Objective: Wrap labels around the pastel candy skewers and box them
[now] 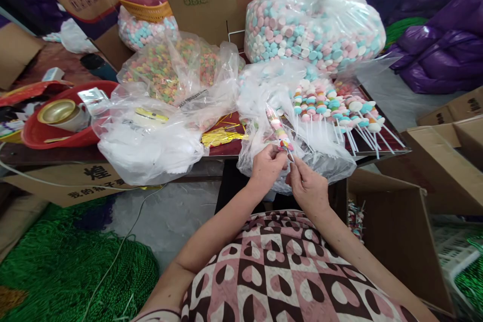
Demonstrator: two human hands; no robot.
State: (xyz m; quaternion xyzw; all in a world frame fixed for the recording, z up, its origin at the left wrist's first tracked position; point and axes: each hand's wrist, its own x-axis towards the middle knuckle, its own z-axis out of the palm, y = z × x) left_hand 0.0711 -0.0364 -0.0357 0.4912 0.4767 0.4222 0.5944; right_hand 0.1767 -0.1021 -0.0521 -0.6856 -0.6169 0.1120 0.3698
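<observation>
A marshmallow skewer (pixel 276 125) in a clear printed wrapper points away from me above the table's front edge. My left hand (pixel 267 165) pinches the gathered bottom of its wrapper. Close beside it, my right hand (pixel 310 187) has thumb and fingers closed around the stick end below the wrapper; whether a tie is also in them I cannot tell. Gold twist ties (pixel 224 136) lie in a loose pile left of my hands. To the right, several unwrapped marshmallow skewers (pixel 341 108) are stacked with their white sticks toward me.
Behind stand a big bag of marshmallows (pixel 313 27) and a bag of gummy candy (pixel 169 68). Clear wrappers (pixel 154 146) hang over the table edge at left, near a red basin (pixel 68 133). An open carton (pixel 396 236) at lower right has wrapped pieces inside.
</observation>
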